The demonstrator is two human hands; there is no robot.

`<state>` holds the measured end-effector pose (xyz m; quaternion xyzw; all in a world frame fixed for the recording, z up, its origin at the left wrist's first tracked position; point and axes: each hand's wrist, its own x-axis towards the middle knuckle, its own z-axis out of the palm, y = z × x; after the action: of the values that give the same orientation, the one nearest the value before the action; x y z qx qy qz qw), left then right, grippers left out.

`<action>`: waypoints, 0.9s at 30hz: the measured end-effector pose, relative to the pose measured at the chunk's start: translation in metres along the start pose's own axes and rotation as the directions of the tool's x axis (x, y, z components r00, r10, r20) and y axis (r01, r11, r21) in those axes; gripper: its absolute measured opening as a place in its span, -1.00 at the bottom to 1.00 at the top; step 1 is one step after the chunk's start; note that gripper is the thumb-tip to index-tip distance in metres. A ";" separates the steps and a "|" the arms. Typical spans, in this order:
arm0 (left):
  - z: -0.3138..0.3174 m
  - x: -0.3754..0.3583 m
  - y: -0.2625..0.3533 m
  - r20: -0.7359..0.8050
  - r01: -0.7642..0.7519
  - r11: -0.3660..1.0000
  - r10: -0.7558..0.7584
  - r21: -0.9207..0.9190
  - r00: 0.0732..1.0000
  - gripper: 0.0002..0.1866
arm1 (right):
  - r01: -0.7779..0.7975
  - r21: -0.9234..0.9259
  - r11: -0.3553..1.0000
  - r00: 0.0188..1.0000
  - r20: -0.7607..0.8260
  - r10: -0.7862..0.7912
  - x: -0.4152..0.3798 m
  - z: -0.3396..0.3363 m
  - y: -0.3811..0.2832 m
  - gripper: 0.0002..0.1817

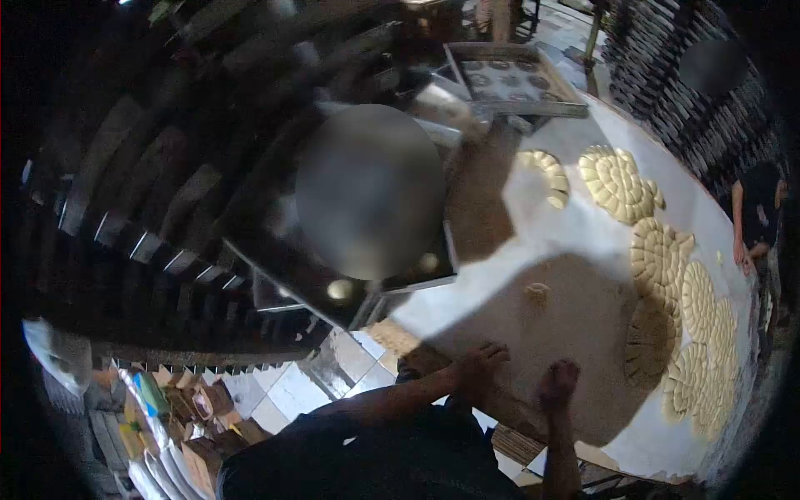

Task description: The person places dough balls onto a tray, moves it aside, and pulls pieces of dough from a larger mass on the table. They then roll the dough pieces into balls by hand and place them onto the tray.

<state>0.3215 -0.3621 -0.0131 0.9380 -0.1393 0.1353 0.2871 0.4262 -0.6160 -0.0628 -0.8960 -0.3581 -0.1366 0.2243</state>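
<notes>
My left hand (482, 365) is over the near edge of the work table (567, 333), fingers stretched out and nothing visible in them. To its right is my right hand (558, 385), low over the shaded tabletop with its fingers curled in. Whether anything is inside that hand is hidden. A small piece of dough (537, 292) lies on the table beyond both hands, touched by neither. Farther right, pale dough pieces are laid in rounded clusters (618, 183), several of them along the far side, with a shorter curved row of dough pieces (550, 177) beside them.
A dark tray (417, 283) with a few round dough pieces juts over the table's left side. At the back stands another tray (575, 108) holding flat round items. A co-worker (757, 208) is at the right edge. Boxes (208, 454) are on the lower left.
</notes>
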 end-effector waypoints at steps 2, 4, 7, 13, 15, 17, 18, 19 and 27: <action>-0.026 -0.034 -0.004 0.106 0.231 0.947 -0.212 -0.222 0.971 -0.71 | -0.284 0.158 0.946 0.935 0.263 0.237 0.002 -0.044 0.008 -0.79; -0.080 -0.062 0.005 0.271 0.451 0.795 -0.367 -0.405 0.890 -0.69 | -0.755 0.154 0.637 0.604 0.543 0.583 -0.002 -0.061 0.047 -0.78; -0.231 -0.059 0.029 0.115 0.328 0.799 -0.314 -0.503 0.942 -0.58 | 0.080 -0.207 0.975 0.897 0.442 0.021 0.056 -0.074 -0.004 -0.75; -0.341 -0.088 -0.060 -0.163 0.614 0.779 -0.595 0.123 0.787 -0.46 | -0.352 0.814 0.461 0.894 0.438 -0.090 0.223 -0.092 -0.295 -0.69; -0.345 -0.088 -0.080 -0.058 0.686 0.702 -0.690 0.191 0.721 -0.35 | 0.122 0.772 0.624 0.890 0.193 -0.413 0.268 -0.086 -0.351 -0.67; -0.348 -0.087 -0.082 -0.022 0.711 0.677 -0.721 0.191 0.693 -0.31 | 0.288 0.771 0.567 0.828 0.096 -0.552 0.292 -0.048 -0.383 -0.64; -0.349 -0.086 -0.082 0.025 0.735 0.650 -0.752 0.194 0.659 -0.28 | 0.325 0.720 0.614 0.798 0.139 -0.586 0.298 -0.026 -0.391 -0.64; -0.351 -0.086 -0.079 0.033 0.731 0.654 -0.749 0.194 0.662 -0.28 | 0.361 0.665 0.654 0.768 0.185 -0.613 0.300 -0.010 -0.393 -0.64; -0.325 -0.033 0.011 -0.411 0.411 0.909 -0.400 -0.066 0.819 -0.38 | 0.026 0.596 0.803 0.975 -0.192 0.111 0.231 -0.048 -0.246 -0.87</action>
<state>0.2311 -0.1779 0.2409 0.8990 0.1296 0.2694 0.3202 0.4127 -0.3474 0.1471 -0.7679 -0.3359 -0.1093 0.5343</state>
